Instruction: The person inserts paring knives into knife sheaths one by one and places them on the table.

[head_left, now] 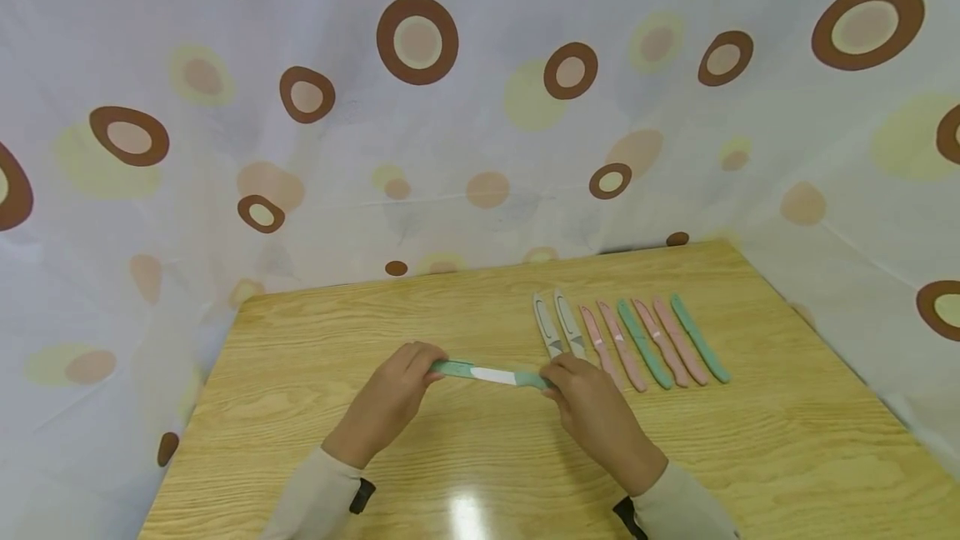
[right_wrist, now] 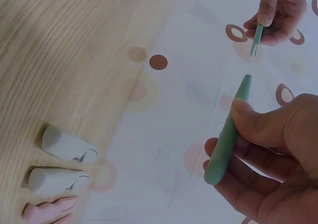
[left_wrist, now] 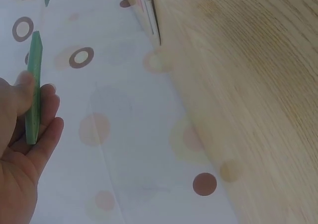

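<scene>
Over the table, my left hand (head_left: 393, 394) pinches a green knife sheath (head_left: 453, 368) between thumb and fingers. My right hand (head_left: 596, 415) grips the green handle of a paring knife (head_left: 531, 379). Its white blade (head_left: 492, 376) spans the gap between sheath and handle in the head view; I cannot tell whether its tip sits inside the sheath. In the left wrist view the sheath (left_wrist: 34, 85) lies across curled fingers under the thumb. The right wrist view has the knife handle (right_wrist: 226, 144) held the same way, the blade hard to make out against the pale cloth.
Right of the hands, several knives lie in a row on the wooden table (head_left: 315, 340): white-grey knives (head_left: 546, 325), pink knives (head_left: 621, 344) and green knives (head_left: 699, 338). A spotted cloth (head_left: 465, 123) hangs behind the table and along both sides.
</scene>
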